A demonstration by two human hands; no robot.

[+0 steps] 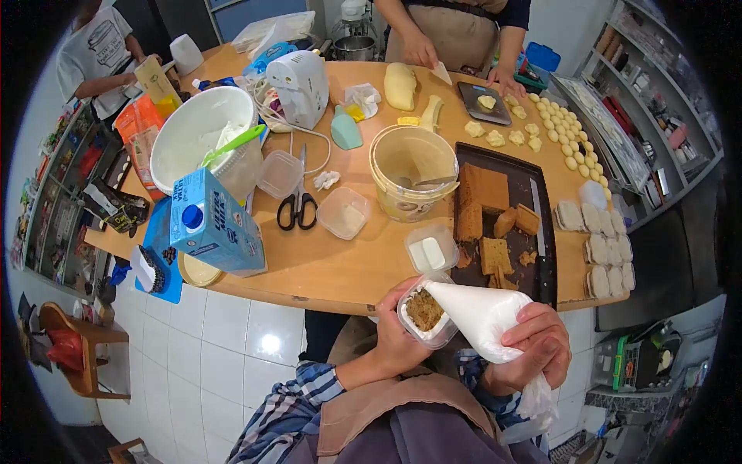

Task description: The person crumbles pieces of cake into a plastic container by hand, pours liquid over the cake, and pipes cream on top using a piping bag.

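Note:
My left hand (398, 344) is wrapped round a small clear plastic cup (440, 338) just off the table's front edge. Inside it lies brown cake (425, 310) with white cream along the rim. A piping bag (483, 313) full of white cream is squeezed in my right hand (533, 348), its tip at the cup's far edge. Beyond them, a clear tub (430, 249) with white filling stands on the table. To its right, a dark baking tray (533, 282) carries cut brown cake (485, 189), loose pieces and a knife (538, 224).
A cream-coloured bucket (402, 201) stands mid-table. Scissors (297, 209), a milk carton (212, 224) and a white bowl (174, 151) lie left. Filled cups (607, 247) are stacked at right. Across the table, a co-worker's hands (421, 50) handle dough beside a scale (483, 104); another person (97, 50) stands far left.

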